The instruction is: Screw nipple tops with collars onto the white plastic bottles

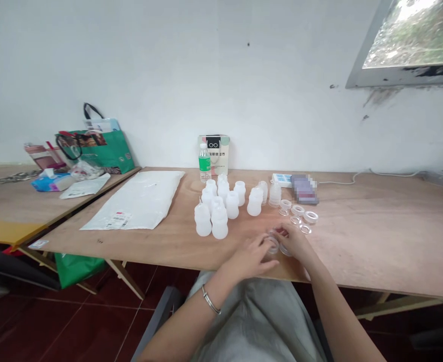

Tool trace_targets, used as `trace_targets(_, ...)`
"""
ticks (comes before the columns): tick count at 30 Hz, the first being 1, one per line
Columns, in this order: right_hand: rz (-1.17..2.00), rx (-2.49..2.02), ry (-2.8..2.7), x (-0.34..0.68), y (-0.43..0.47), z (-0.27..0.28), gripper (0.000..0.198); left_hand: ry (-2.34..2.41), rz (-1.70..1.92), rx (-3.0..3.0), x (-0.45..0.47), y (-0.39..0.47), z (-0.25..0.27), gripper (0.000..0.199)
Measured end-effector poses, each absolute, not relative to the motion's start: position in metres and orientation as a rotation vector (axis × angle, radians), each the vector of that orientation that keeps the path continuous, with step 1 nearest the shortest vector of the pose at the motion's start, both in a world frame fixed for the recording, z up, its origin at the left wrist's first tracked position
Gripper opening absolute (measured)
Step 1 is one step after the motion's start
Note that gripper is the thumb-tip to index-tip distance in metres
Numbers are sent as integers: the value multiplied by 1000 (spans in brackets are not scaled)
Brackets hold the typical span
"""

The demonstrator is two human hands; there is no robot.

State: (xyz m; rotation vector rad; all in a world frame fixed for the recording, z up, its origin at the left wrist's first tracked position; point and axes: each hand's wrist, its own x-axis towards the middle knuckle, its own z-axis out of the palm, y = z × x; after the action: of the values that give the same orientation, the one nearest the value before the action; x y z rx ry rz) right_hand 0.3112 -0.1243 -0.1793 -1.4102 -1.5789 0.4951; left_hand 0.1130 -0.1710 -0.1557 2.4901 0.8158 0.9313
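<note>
My left hand (250,257) is low over the table's front edge, thumb stretched out and apart from the fingers. Its fingertips touch a clear plastic ring (272,246). From the right, my right hand (293,242) reaches in with its fingertips pressed together just above that ring; whatever they pinch is too small and clear to make out. Under the right palm, another clear ring (285,250) is partly hidden. Beyond the hands lie several ring-shaped collars (311,217) and thin flanged rings (304,229). Several frosted white bottles (219,224) stand upright to the left.
Two clear domed caps (274,195) stand near a purple pack (304,190) and a white power strip (281,180). A water bottle (205,163) and a paper bag (223,156) are by the wall. A white mailer bag (138,197) lies left.
</note>
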Motion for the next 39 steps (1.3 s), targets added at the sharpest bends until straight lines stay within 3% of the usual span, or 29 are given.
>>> trace_targets(6,531,-1218,-1483,308,-115,-163,22,780,960,2541,124,-143,-157,19)
trace_targets(13,517,-853,-1294,275,-68,-115,29,808,1777,2156,122,-103,-117,19)
trace_targets(17,442,-738,-1277,249,-56,-115,22,761,2034,1940,131,-84,-121,32)
trace_targets(21,397,-696,-1342,234,-68,-134,12,787,2056,1819,134,-80,-140,41)
trace_targets(32,505,-617,-1274,236,-76,-149,10,851,1922,1951,122,-72,-148,31)
trace_targets(39,749,-566,-1138,238,-80,-143,20,786,1956,2029,122,-72,-147,27)
